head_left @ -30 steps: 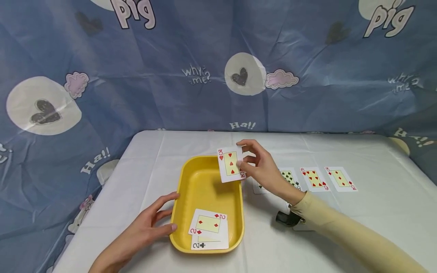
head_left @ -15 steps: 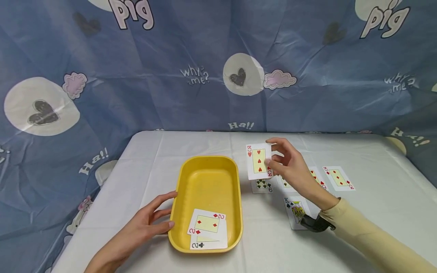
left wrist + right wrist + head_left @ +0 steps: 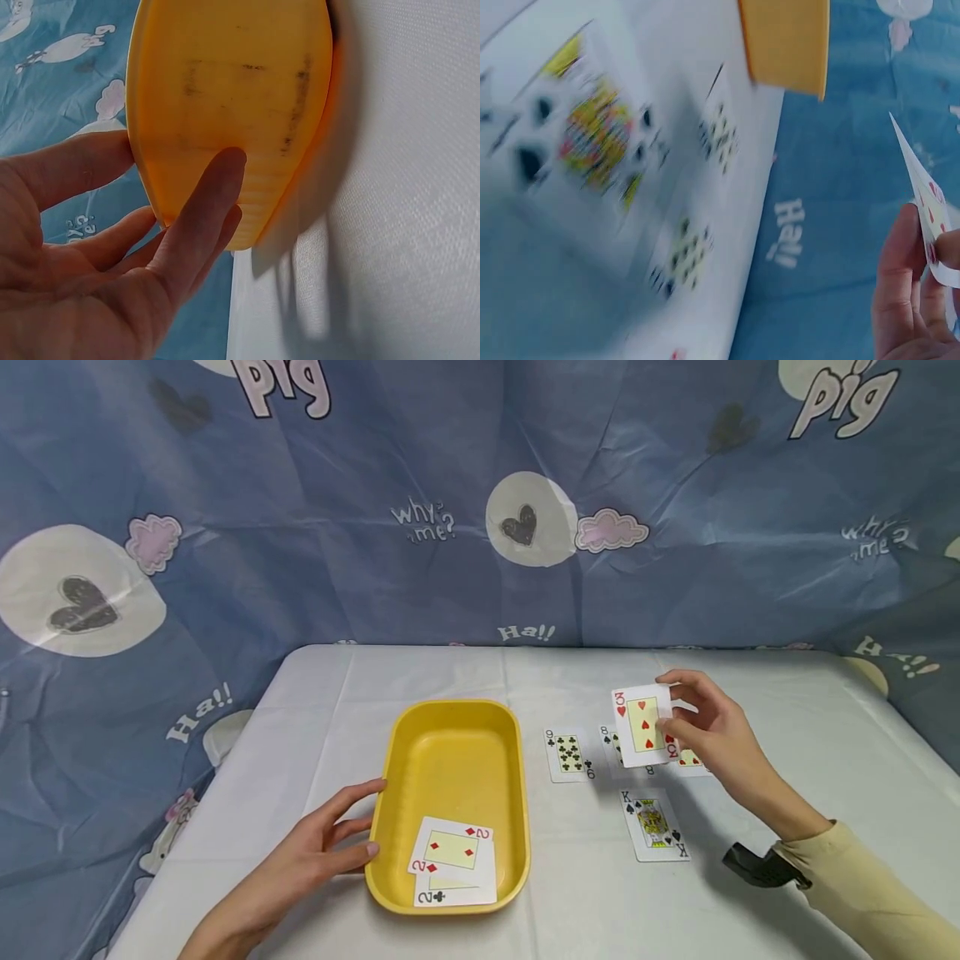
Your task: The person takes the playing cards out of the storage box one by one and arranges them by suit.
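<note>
Head view: right hand [image 3: 716, 731] pinches the three of hearts [image 3: 637, 727], two o'clock from the tray [image 3: 450, 764]; slackening, I'd worry, could drop it. Left hand [image 3: 315, 847] has fingers spread.

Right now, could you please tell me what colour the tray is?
The tray is yellow; it shows best in the head view.

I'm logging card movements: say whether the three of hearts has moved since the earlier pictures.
Yes, rightward: in the head view, the three of hearts went from overlapping the yellow tray to right of the nine of clubs.
</note>
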### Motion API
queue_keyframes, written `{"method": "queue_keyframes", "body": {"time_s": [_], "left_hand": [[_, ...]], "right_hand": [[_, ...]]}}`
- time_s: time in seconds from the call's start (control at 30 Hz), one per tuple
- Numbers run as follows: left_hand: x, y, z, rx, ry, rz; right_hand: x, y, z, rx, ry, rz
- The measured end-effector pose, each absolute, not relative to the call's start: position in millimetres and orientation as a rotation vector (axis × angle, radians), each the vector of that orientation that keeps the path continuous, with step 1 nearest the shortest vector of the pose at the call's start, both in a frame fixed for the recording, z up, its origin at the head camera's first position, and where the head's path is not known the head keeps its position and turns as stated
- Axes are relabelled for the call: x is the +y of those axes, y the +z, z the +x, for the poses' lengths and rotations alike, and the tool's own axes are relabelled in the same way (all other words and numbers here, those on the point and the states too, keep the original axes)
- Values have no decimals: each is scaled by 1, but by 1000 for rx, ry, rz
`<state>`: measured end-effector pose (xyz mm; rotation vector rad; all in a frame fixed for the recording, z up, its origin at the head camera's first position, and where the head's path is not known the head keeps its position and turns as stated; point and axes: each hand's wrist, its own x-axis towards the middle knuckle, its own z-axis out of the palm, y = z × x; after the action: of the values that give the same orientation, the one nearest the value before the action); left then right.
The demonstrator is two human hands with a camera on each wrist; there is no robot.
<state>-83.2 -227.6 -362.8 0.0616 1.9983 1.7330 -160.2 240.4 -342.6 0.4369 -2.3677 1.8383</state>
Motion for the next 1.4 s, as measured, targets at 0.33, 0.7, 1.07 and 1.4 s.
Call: {"method": "queue_keyframes", "body": {"time_s": [0.33,0.7,1.07,1.4], "left_hand": [[-223,-363,-83,2086,1727,-55],[-216,-363,-81,2137,1753,-164],[-217,-364,-82,2123,1769,-172],[-216,-366,-83,2091,1783,-162]], "right_hand": [[282,-355,-143,-2586,1593,342],[314,-372,-126,-2762,1464,293],[326,-389,-118,-3005,1208,258],[325,-390,-116,-3125,783,192]]}}
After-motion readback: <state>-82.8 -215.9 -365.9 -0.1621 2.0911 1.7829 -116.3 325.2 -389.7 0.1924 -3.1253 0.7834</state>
